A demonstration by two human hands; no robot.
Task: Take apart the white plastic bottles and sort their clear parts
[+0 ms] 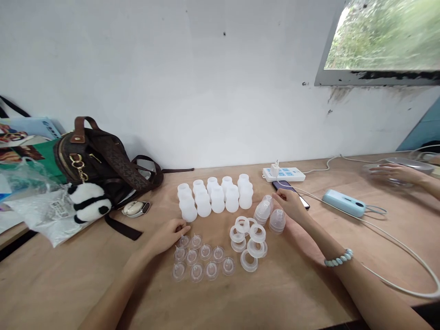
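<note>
My left hand [173, 233] rests on the table with its fingers curled in, between the white bottles and the nipples. Several clear bottle nipples [205, 252] lie in loose rows just in front of it. Behind stand several frosted white baby bottles [217, 200] without tops, in two rows. My right hand [289, 202] is closed loosely beside the clear domed caps [277, 222]; I see nothing in it, and cannot tell whether its fingertips touch a cap. Several translucent screw rings [249, 260] lie between the nipples and the caps, some overlapping.
A black phone [301, 199] lies behind my right hand, near a white power strip [288, 174]. A blue power bank [343, 203] and a white cable are to the right. Another person's hand [392, 172] touches clear plastic at far right. A backpack [98, 156] and a watch [136, 209] sit left.
</note>
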